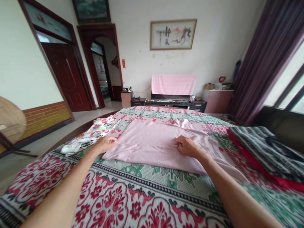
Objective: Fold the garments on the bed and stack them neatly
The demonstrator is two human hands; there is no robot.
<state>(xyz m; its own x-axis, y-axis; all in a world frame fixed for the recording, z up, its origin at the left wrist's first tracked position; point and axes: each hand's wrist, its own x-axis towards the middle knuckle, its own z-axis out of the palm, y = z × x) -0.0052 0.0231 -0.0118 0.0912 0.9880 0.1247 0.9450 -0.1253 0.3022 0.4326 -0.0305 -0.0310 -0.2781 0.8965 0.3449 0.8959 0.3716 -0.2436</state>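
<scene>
A pale pink cloth [152, 139] lies spread flat on a bed covered by a red, green and white flowered blanket [123, 193]. My left hand [106, 143] rests at the cloth's left edge, fingers curled and pinching a fold of the pink fabric. My right hand [186, 146] sits on the middle of the cloth, fingers closed in a pinch on the same crease. Both forearms reach forward over the blanket.
A white patterned garment [95, 131] lies left of the pink cloth. A dark striped folded blanket with red trim [263, 152] is at the right. Beyond the bed stand a low dark cabinet [171, 103] with a pink towel over it, doorways at left and purple curtains [263, 60] at right.
</scene>
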